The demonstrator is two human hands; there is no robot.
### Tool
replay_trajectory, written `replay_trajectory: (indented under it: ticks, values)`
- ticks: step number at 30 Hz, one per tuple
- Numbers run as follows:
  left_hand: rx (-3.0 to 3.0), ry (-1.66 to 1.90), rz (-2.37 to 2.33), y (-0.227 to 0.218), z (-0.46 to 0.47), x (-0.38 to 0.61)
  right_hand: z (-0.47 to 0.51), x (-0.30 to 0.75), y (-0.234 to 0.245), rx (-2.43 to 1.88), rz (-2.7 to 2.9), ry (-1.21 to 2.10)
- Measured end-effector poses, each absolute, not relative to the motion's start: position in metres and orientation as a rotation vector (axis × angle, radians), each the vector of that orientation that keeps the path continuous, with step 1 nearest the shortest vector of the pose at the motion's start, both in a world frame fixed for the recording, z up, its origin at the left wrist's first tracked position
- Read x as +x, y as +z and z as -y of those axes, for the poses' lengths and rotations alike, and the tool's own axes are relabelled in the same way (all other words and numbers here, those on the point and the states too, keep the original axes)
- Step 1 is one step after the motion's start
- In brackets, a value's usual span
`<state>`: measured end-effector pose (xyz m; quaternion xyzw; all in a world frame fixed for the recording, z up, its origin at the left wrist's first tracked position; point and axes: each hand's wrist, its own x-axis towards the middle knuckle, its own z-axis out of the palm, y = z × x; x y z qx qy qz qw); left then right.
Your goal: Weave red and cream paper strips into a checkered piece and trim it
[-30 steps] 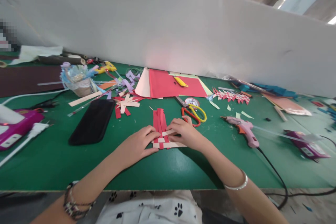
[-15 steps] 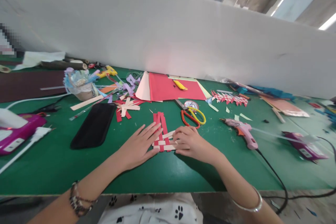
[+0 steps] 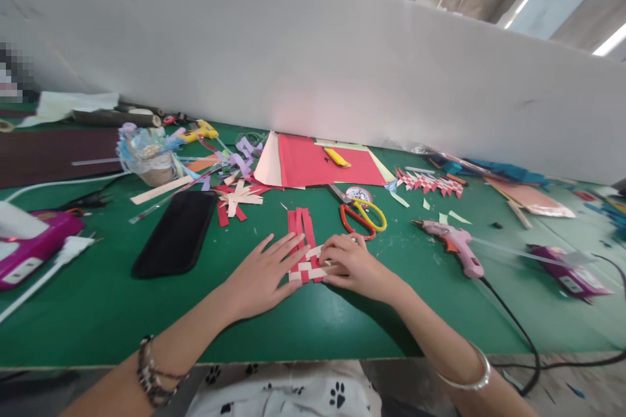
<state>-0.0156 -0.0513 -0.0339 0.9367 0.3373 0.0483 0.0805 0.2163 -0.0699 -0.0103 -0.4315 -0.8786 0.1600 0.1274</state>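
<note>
A small checked weave of upright red paper strips (image 3: 308,227) and crosswise cream paper strips (image 3: 313,273) lies flat on the table between my hands. My left hand (image 3: 259,278) rests flat with its fingers apart, the fingertips pressing on the left side of the weave. At the right side, my right hand (image 3: 360,266) has its fingers curled over the ends of the cream strips, pinching one; those ends are partly hidden under the fingers. Just beyond that hand lie scissors (image 3: 372,216) with red and yellow handles.
Red paper sheets (image 3: 303,163) with a yellow cutter (image 3: 337,157) lie behind. A black phone (image 3: 175,234) and loose strips (image 3: 239,199) are to the left. On the right are a pink glue gun (image 3: 457,244), its cord, and a finished-looking checked strip (image 3: 430,182).
Both hands are still at the weave. My right hand has shifted slightly left over the cream strips, its fingers more curled. The view has moved a little.
</note>
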Motion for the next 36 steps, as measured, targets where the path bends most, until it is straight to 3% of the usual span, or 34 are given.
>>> replay_trajectory:
  ticks: [36]
  values:
    - [2.793,0.174,-1.098,-0.036,0.057,-0.015,0.064,0.213,-0.015,-1.374,2.492,0.332]
